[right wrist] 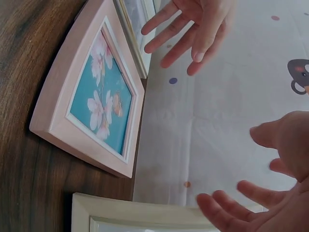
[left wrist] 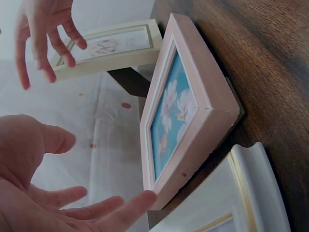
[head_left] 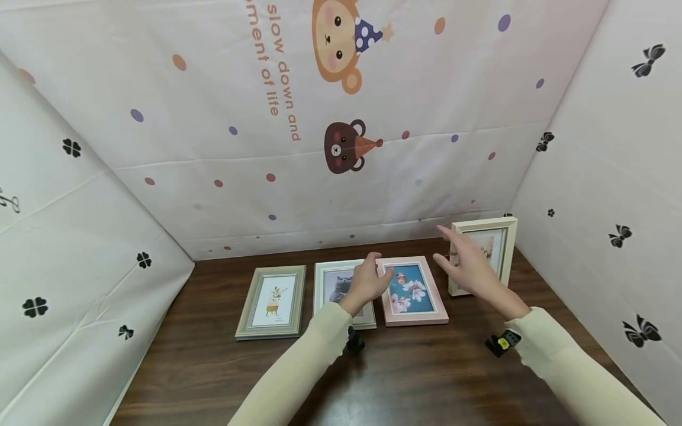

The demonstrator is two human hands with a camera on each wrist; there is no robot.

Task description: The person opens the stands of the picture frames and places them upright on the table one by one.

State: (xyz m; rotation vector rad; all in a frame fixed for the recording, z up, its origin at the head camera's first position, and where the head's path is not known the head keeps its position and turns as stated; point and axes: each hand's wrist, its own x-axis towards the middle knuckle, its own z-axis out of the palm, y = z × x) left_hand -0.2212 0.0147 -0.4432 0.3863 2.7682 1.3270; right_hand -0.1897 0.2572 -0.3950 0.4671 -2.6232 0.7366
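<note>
A pink picture frame with white blossoms on blue lies flat on the table, and its thick pink border is plain in the left wrist view. My left hand hovers over the seam between it and a white frame with a grey cat picture, fingers spread and loosely bent, gripping nothing. In the left wrist view one fingertip overlaps the pink edge; whether it touches, I cannot tell. My right hand, fingers apart and holding nothing, is in front of a cream frame standing upright, partly covering its picture.
Farther left, a grey-green frame with a potted-plant picture lies flat. A dark support leg props the cream frame from behind. Patterned cloth walls enclose the brown wooden table at the back and both sides.
</note>
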